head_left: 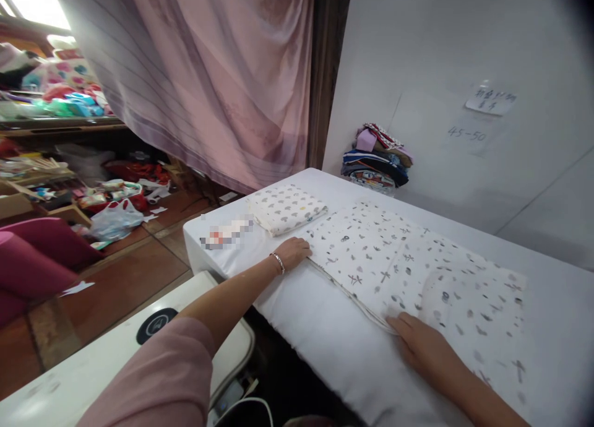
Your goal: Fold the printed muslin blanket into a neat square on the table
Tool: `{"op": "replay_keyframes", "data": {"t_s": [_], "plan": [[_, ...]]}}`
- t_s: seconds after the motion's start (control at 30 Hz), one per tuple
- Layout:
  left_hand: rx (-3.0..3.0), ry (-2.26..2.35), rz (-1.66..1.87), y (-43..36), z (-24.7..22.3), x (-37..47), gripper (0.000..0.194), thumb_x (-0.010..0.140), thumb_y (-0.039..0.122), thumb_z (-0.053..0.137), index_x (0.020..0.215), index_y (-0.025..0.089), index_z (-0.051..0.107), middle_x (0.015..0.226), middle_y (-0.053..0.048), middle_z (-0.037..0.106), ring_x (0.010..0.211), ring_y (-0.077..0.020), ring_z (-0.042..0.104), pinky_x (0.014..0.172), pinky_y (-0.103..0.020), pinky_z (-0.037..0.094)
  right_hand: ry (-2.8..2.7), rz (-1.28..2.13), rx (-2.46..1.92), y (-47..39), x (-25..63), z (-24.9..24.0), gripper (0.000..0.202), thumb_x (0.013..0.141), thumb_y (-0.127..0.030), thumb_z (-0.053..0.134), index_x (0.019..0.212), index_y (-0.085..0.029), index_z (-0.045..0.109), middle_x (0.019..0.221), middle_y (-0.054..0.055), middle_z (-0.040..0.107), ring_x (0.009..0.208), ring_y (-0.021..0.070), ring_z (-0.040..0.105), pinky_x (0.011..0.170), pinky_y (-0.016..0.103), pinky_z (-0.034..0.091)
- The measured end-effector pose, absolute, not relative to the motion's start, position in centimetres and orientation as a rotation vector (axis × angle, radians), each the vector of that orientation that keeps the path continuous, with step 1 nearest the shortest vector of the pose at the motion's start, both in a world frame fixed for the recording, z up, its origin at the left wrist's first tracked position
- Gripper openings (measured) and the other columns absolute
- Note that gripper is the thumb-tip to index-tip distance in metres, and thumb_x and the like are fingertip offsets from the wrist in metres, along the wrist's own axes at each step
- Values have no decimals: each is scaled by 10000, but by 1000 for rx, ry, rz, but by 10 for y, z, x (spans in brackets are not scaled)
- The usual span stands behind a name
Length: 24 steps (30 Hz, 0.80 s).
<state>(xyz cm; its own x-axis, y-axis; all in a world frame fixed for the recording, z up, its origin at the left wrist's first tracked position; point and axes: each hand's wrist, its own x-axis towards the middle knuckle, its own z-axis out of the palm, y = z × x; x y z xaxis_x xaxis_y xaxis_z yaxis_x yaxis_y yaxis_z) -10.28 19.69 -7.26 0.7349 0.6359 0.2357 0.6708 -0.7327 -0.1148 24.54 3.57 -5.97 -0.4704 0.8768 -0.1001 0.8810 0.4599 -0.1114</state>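
A white cloth with small grey prints lies folded on the white-covered table. At its near left corner my left hand, with a bracelet on the wrist, pinches the edge. Farther right along the same near edge, my right hand has its fingers closed on the rim of the cloth; its fingertips are slightly blurred. A second folded cloth with grey arch shapes lies just beyond my left hand. To its left is a small pixelated item I cannot make out.
A stack of folded clothes stands by the wall at the back. A pink curtain hangs behind the table. To the left are a pale bench-like surface, a pink chair and a plastic bag on the cluttered floor.
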Motion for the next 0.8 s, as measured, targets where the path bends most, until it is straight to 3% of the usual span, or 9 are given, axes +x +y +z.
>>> {"op": "replay_keyframes", "data": {"t_s": [0.23,0.4,0.67,0.8], "plan": [[-2779,-1111,-257,193,-74,-103,241,827,126,409,944,210,603,957,-53,602,882,-158,518,750,-295,366,2593,-164,1591,36,236,-52,387,761,-61,351,1060,-175,570,928,89,561,831,198,533,702,302,408],[-2817,-1073,-351,178,-67,-88,476,707,35,435,1145,206,513,1099,-76,563,1006,-190,490,858,-353,355,2573,-114,1612,34,233,-53,360,754,-42,347,1007,-174,566,901,74,549,818,188,513,673,276,371],[-3027,-715,-543,140,-68,-8,516,747,300,537,1240,209,418,1223,-106,485,1105,-239,429,930,-417,323,2728,-198,1718,43,233,-36,233,799,-92,371,929,-193,537,876,27,537,797,141,488,663,224,337],[-2978,-721,-566,135,-72,35,531,703,172,519,1226,201,431,1204,-100,499,1116,-247,421,933,-415,325,2754,-80,1758,46,230,-38,188,805,-121,398,910,-190,538,872,25,538,775,141,478,635,228,331]]}}
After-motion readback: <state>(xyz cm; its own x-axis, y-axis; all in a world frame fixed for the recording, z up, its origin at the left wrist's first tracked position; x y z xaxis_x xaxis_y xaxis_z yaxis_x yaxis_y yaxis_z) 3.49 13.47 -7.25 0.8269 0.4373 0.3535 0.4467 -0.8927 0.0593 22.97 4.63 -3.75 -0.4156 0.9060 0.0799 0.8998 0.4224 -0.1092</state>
